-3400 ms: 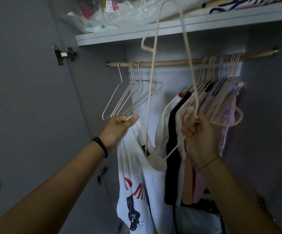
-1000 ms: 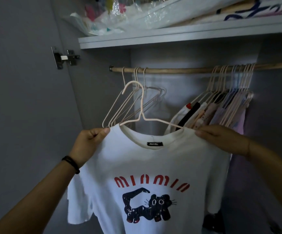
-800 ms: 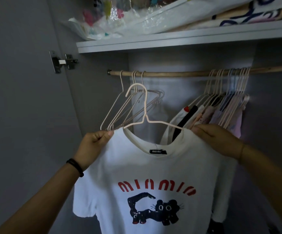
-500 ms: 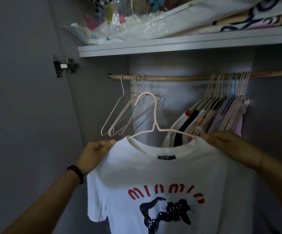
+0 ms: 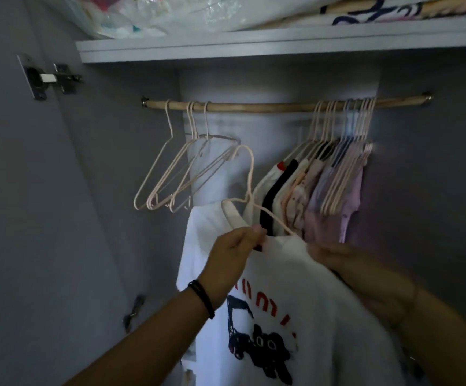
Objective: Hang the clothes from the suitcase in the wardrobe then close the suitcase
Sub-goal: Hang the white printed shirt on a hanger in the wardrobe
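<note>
Wardrobe [image 5: 421,190]: grey interior, standing open. Door [image 5: 17,218] fills 9 o'clock. Shelf [image 5: 254,43] runs across 12 o'clock and carries plastic-wrapped bundles [image 5: 184,9].

White T-shirt [image 5: 318,288]: red lettering and a dark cat print. It sits on a pink hanger [image 5: 250,176], held from centre down to 5 o'clock, below the rod [image 5: 268,106] and in front of the hung clothes [image 5: 310,196]. Half a second earlier it faces the camera spread flat with the whole print showing. Now it is turned partly edge-on and the left forearm [image 5: 156,338] crosses the print.

Hung clothes: white, black, pink and lilac garments packed together at 2 o'clock.

Rod: wooden, running from 10 to 2 o'clock under the shelf.

Empty hangers [image 5: 170,176]: a pink cluster on the rod at 10 o'clock.

Left hand [image 5: 234,254]: at centre, grip pinched on the shirt's collar, just beside the hanger wire. In the earlier frame it holds the shoulder at the shirt's 9 o'clock edge.

Right hand [image 5: 335,256]: at 3 o'clock of the left hand, on the shirt's other shoulder as before. It is motion-blurred, so I cannot tell whether its grip is clenched on the fabric.

Pink hanger: hook free in the air under the rod, between the empty cluster and the hung clothes, not yet on the rod.

Door hinge [image 5: 48,79]: metal, at 10 o'clock.

Wristband [image 5: 202,299]: black, on the left wrist.
</note>
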`<state>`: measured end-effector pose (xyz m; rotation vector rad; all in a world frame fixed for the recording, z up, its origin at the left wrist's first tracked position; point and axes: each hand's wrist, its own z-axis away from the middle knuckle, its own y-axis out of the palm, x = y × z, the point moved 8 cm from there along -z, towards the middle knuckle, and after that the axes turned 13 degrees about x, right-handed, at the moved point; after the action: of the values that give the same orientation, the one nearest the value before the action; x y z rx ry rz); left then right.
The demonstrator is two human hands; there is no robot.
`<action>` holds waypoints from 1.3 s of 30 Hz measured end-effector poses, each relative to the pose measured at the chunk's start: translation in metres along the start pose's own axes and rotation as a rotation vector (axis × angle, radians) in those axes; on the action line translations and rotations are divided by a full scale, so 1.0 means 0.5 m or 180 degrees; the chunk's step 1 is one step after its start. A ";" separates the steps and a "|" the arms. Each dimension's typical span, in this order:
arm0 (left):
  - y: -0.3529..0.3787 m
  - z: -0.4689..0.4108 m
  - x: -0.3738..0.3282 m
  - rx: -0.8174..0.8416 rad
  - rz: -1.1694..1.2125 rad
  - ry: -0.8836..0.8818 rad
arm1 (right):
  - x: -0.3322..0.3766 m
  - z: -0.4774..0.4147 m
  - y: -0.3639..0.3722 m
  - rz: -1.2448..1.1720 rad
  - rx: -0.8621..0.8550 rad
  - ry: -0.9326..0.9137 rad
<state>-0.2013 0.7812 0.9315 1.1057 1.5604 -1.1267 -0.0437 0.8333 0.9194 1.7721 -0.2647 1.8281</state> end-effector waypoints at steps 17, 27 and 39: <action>-0.107 -0.162 -0.065 0.0242 0.0663 -0.0215 | 0.058 -0.110 0.171 0.1622 -0.0825 -0.1074; -0.108 -0.303 -0.101 0.0507 0.1087 -0.0032 | 0.135 -0.216 0.115 0.1136 -0.1441 -0.1667; -0.076 -0.459 -0.036 0.0935 0.0747 -0.0419 | 0.156 -0.306 0.003 0.0946 -0.1885 -0.1607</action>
<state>-0.2697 0.9936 0.9995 1.3408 1.1535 -1.2642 -0.1714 0.9315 0.9797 1.7719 -1.1860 1.2448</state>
